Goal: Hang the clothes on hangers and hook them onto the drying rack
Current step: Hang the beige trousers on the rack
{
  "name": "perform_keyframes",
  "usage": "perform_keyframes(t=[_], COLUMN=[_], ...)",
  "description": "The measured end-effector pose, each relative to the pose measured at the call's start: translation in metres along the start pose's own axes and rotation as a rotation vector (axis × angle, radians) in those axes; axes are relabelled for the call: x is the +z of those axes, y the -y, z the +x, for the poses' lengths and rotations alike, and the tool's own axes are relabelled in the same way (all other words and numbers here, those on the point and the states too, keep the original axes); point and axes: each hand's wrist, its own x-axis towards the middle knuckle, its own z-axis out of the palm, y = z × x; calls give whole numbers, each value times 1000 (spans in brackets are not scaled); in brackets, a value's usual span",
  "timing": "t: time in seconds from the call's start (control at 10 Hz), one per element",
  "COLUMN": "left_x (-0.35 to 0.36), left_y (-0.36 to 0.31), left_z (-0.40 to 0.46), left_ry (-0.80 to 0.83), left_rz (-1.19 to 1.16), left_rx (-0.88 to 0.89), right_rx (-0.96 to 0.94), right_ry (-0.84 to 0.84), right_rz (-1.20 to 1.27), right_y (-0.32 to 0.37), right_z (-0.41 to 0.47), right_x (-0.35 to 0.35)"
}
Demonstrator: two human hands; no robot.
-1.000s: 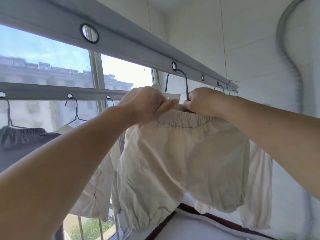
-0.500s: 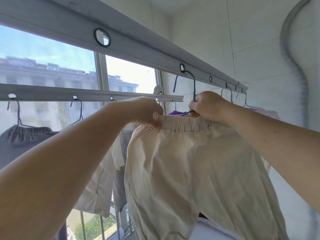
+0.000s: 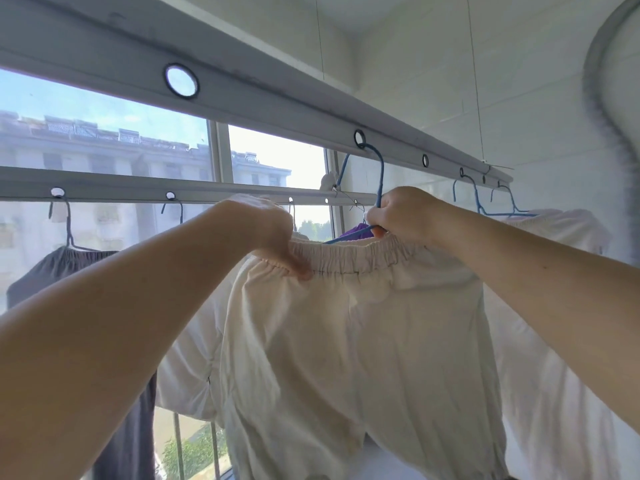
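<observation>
Cream trousers, wrinkled, with a gathered elastic waistband, hang at frame centre on a blue hanger hooked into the drying rack rail. Left hand pinches the waistband's left end; right hand grips hanger and waistband together.

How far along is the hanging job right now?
Done: a dark garment and white garments already hang from the rack bars. In hand: cream shorts on a blue hanger, hooked in a rack hole; left hand and right hand grip the waistband. Left: releasing; any further laundry is unseen.
</observation>
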Motion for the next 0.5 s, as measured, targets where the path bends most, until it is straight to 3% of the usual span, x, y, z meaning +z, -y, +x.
perform_keyframes(t=[0.2, 0.5], left_x=[-1, 6], left_y=[3, 9], left_z=[-7, -6], left_ry=[-11, -16], left_rz=[88, 89], left_rx=[-154, -240], right_rx=[21, -12], right_ry=[82, 87], right_rz=[16, -2], right_y=[10, 13], right_z=[8, 12], right_x=[6, 7])
